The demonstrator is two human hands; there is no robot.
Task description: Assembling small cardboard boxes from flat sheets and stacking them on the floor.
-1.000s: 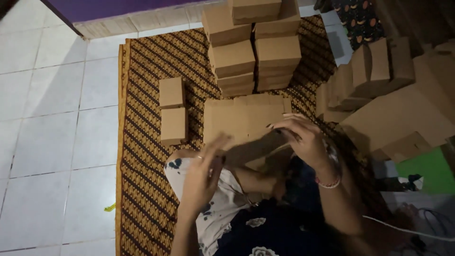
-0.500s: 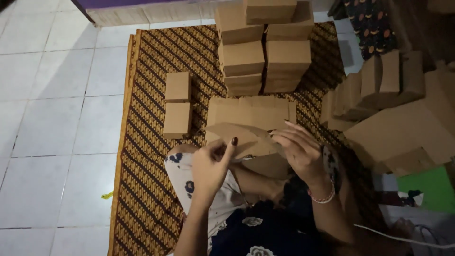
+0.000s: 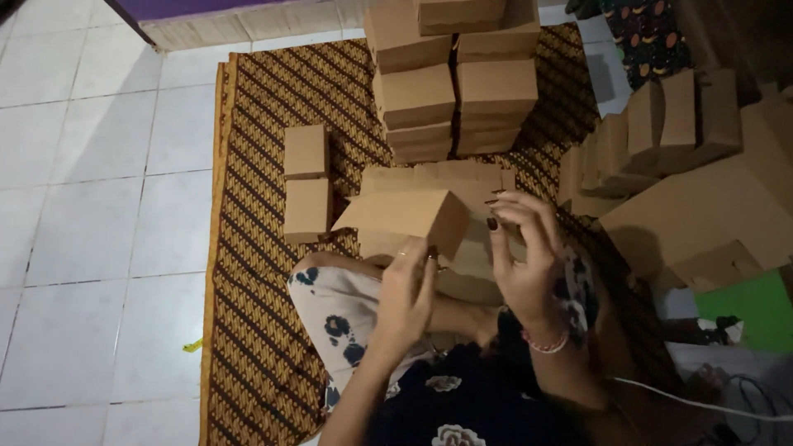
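Head view: both hands work on one brown cardboard box (image 3: 409,216), held above the lap.

Left hand (image 3: 405,293): fingers together and extended upward, pressed flat against the near underside of the box at its lower right corner. It supports rather than clasps; no closed grip is visible.

Right hand (image 3: 522,248): fingers curled, tips bent toward the box's right end. Whether they pinch a flap there cannot be told; the contact point is hidden by the fingers. A beaded bracelet (image 3: 545,343) sits on this wrist.

Box: tilted, long face toward the camera, between the two hands and just above the left one.

Surroundings: flat cardboard blanks (image 3: 438,177) lie just beyond the hands. Two small folded boxes (image 3: 306,182) lie one behind the other to the left of the left hand, well apart from it. A tall stack of folded boxes (image 3: 454,83) stands farther beyond. More cardboard pieces (image 3: 686,165) are heaped to the right of the right hand. All rest on a patterned brown mat (image 3: 256,272) over white floor tiles (image 3: 99,206).
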